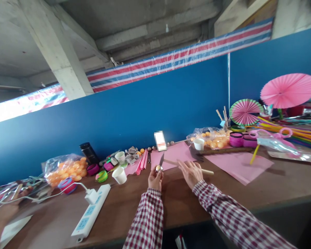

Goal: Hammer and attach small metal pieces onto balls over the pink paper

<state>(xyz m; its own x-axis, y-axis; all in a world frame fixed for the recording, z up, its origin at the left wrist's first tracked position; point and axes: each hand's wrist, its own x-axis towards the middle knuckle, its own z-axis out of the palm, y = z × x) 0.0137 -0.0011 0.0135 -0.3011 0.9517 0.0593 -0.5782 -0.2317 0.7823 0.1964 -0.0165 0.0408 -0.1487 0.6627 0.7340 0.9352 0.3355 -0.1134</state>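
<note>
Near the middle of the table my left hand [155, 179] is closed, its fingertips pinching a small shiny ball [159, 168]. A dark pointed blade [162, 158] shows just beyond the ball; whether it touches the ball I cannot tell. My right hand [191, 174] lies palm down to the right, fingers stretched out. Under it runs a thin wooden stick [207, 172], whose ends stick out on both sides of the hand. Pink paper [180, 151] lies beneath and beyond the stick. Folded pink strips [142, 162] are left of my left hand.
A white power strip [93, 211] and a white cup [119, 175] stand on the left, before a bag of orange balls [67, 171]. At right are more pink paper [238, 166], pink scissors [272, 133] and paper fans [289, 90]. Another person's hand [10, 207] is far left.
</note>
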